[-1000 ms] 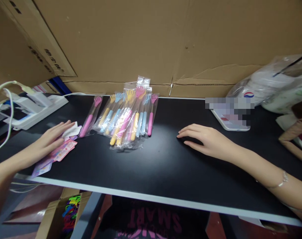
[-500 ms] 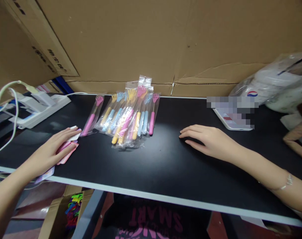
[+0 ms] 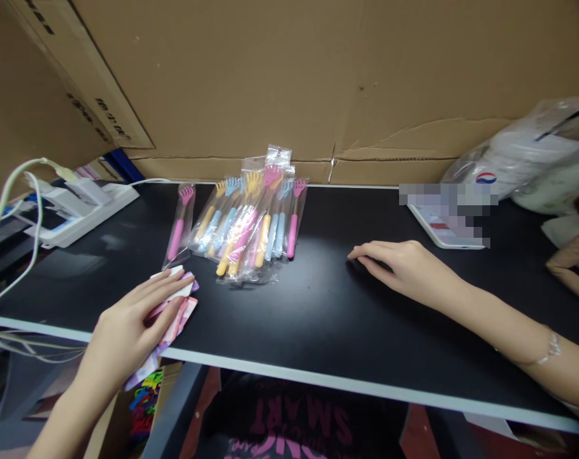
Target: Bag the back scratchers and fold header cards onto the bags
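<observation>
My left hand point(image 3: 134, 325) lies over a small stack of pink, purple and white cards point(image 3: 186, 311) at the table's front left edge. Its fingers and thumb are on top of the cards, which overhang the edge and are partly hidden under the palm. My right hand point(image 3: 404, 264) rests on the black table at the right, fingers stretched out, holding nothing. Between the hands, farther back, lies a pile of back scratchers point(image 3: 241, 236) with pink, blue and yellow handles in clear sleeves. One pink back scratcher point(image 3: 176, 237) lies apart, just beyond my left fingertips.
Cardboard point(image 3: 251, 76) walls the back of the black table point(image 3: 289, 325). A white power strip point(image 3: 88, 213) with cables is at the left, a phone point(image 3: 427, 226) at the right. Bagged cups point(image 3: 504, 166) stand back right. Below the edge sits a carton of colourful pieces point(image 3: 146, 408).
My left hand has come right and nearer along the front edge, carrying the cards with it. The lone pink back scratcher stands more upright in view. My right hand has barely shifted.
</observation>
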`<state>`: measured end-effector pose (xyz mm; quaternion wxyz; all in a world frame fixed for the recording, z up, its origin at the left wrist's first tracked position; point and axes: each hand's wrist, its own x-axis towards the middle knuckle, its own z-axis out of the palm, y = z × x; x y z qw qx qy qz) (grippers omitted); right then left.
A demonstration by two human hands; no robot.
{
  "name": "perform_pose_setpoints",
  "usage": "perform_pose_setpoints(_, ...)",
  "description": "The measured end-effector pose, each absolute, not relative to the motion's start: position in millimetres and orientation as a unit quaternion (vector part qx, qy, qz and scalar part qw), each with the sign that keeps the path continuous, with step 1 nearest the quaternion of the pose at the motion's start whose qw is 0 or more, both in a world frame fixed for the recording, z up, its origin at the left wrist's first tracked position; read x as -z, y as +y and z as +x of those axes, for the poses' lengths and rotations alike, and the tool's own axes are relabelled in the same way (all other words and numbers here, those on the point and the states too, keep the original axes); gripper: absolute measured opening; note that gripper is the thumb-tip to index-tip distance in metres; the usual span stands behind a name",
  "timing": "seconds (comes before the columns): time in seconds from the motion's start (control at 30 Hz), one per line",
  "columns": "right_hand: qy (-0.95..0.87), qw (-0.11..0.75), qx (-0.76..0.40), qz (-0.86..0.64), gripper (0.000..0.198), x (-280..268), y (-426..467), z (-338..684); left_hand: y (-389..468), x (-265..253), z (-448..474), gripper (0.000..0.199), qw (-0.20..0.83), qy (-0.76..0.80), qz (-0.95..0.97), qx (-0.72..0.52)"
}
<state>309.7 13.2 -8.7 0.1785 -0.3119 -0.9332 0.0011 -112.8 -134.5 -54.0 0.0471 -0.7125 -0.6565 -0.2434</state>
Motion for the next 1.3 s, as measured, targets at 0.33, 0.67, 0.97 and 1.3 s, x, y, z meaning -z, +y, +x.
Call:
perform_pose_setpoints(0.33,-0.933,0.155,0.002,-0.323,0.026,7.3,10.3,307.3,-125.0,41.5,-36.9,0.035,0.112,-0.565,-0.785,0.229)
perform_pose_setpoints(0.67,-0.937,0.114,0.044,-0.328,0.024,8.6,7.4,305.8,-107.5,30.0,5.3,0.028,0.215,-0.538,-0.791,0.195)
perform_pose_setpoints(0.97,-0.935,0.114,0.055,-0.330,0.024,10.6,6.2,305.4,-91.1,21.3,20.8,0.024,0.165,-0.362,-0.891,0.221)
perform_pose_setpoints(1.3,-0.935,0.140,0.005,-0.326,0.024,8.2,9.0,306.5,-41.3,27.1,74.0,0.032,0.122,-0.215,-0.946,0.212)
